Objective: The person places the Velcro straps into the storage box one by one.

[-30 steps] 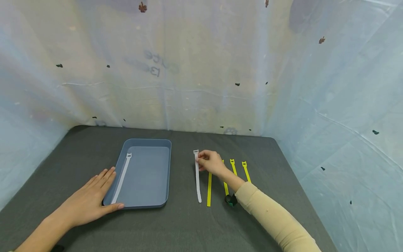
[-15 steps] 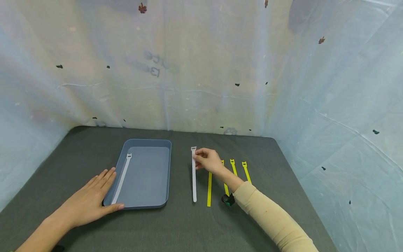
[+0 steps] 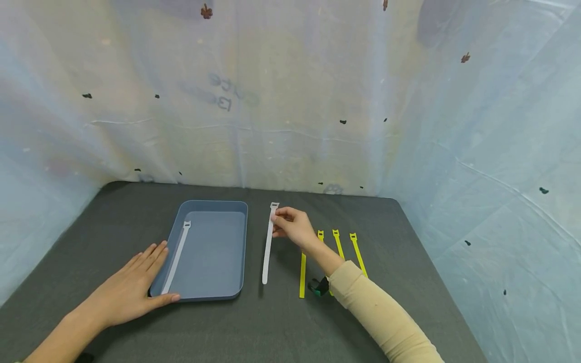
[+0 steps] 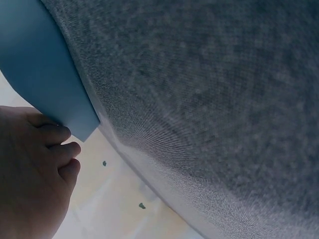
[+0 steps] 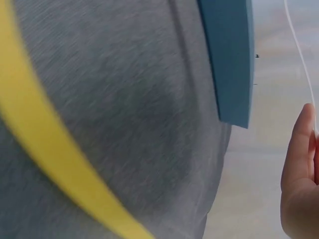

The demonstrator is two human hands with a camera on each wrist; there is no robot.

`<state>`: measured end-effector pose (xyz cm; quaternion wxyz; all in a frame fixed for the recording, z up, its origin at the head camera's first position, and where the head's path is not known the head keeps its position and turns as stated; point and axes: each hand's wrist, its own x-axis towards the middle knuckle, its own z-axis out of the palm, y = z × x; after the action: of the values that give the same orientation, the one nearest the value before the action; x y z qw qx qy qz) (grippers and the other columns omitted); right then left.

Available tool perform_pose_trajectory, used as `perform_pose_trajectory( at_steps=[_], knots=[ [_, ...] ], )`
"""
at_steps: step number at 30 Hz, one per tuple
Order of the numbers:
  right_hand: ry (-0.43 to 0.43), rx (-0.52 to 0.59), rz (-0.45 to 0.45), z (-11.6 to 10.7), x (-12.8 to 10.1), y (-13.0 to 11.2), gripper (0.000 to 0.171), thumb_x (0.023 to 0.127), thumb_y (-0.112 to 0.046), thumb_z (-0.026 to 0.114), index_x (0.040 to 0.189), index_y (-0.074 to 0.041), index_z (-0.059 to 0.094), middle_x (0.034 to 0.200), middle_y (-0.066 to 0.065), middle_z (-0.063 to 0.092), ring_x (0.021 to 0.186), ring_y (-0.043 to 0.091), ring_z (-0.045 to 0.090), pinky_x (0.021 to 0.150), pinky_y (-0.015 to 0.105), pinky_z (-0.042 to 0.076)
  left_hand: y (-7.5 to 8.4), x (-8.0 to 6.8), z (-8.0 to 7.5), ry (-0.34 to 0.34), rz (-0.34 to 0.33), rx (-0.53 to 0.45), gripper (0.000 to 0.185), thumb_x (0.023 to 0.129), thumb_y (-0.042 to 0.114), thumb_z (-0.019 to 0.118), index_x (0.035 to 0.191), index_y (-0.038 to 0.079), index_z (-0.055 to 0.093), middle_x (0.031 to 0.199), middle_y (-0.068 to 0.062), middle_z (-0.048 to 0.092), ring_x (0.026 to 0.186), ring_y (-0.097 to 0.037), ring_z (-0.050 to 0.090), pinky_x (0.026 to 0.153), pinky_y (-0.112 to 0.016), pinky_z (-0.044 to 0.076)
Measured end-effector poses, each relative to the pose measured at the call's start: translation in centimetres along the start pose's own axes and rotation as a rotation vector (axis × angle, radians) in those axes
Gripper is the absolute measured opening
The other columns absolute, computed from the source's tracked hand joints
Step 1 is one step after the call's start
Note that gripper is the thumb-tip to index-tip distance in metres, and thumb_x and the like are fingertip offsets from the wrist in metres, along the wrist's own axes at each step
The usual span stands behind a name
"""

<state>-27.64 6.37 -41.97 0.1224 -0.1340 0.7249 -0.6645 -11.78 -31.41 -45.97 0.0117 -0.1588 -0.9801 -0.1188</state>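
My right hand (image 3: 296,229) pinches a white cable tie (image 3: 268,254) near its slotted head, just right of the blue-grey tray (image 3: 213,257). The tie hangs above the cloth with its tail toward me; edge-on, the same cable tie (image 5: 300,52) shows as a thin line in the right wrist view. Another white cable tie (image 3: 177,254) lies along the tray's left side. My left hand (image 3: 129,287) rests on the tray's left edge, fingers straight, thumb along the front corner. In the left wrist view its fingertips are against the tray wall (image 4: 55,74).
Several yellow cable ties (image 3: 302,280) lie in a row on the dark grey cloth (image 3: 254,327), partly hidden beneath my right arm. A black and green piece (image 3: 319,286) sits under my right wrist. Pale sheeting (image 3: 290,101) encloses the table's back and sides.
My right hand has lifted the white cable tie and carried it left, closer to the tray; the tie now slants. The left hand and tray stay in place.
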Motion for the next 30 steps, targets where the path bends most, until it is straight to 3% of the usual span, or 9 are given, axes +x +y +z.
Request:
perform_pose_trajectory(
  at_steps=[8, 20, 30],
  knots=[
    [0.016, 0.106, -0.013, 1.3, 0.8, -0.5, 0.024, 0.104, -0.01, 0.066, 0.123, 0.004, 0.066, 0.097, 0.009, 0.067, 0.082, 0.017, 0.069, 0.084, 0.043, 0.063, -0.1, 0.0, 0.1, 0.002, 0.002, 0.004, 0.113, 0.092, 0.072, 0.062, 0.164, -0.004, 0.02, 0.171, -0.023, 0.018, 0.157, -0.045, 0.018, 0.129, -0.039, -0.008],
    [-0.002, 0.229, -0.063, 4.3, 2.1, -0.9, 0.024, 0.103, -0.002, 0.063, 0.124, 0.01, 0.064, 0.096, 0.007, 0.066, 0.082, 0.017, 0.07, 0.095, 0.062, 0.054, 0.0, -0.1, 0.2, 0.003, 0.0, 0.012, 0.114, 0.092, 0.073, 0.061, 0.164, -0.004, 0.019, 0.17, -0.024, 0.019, 0.157, -0.044, 0.018, 0.128, -0.037, -0.01],
    [-0.023, 0.27, -0.041, 7.1, 2.9, -0.8, 0.023, 0.102, -0.001, 0.064, 0.123, 0.009, 0.064, 0.097, 0.007, 0.067, 0.085, 0.022, 0.069, 0.082, 0.039, 0.064, 0.4, 0.0, 0.1, 0.012, -0.001, 0.011, 0.114, 0.092, 0.074, 0.061, 0.163, -0.005, 0.02, 0.17, -0.025, 0.02, 0.156, -0.045, 0.019, 0.13, -0.046, 0.0]
  ],
)
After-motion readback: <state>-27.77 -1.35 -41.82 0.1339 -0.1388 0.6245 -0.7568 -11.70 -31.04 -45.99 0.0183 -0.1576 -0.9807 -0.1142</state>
